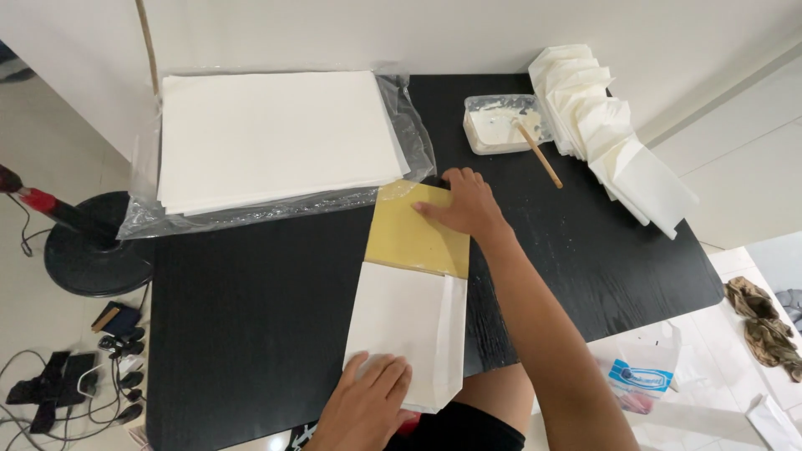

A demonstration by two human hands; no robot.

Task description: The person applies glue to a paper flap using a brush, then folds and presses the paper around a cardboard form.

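Pressing flat and open, the left hand (368, 401) lay on the white paper (409, 326) while the right hand (461, 203) lay flat on the yellow board (411, 238), both gripping nothing, mid black worktop (251, 317), near a paper stack (271, 134).

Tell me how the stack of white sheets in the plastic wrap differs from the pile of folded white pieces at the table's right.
The stack of white sheets lies flat, large and unfolded, on clear plastic wrap. The folded white pieces are smaller, creased and fanned out in an overlapping row with no wrap. Both are white paper and rest on the black table.
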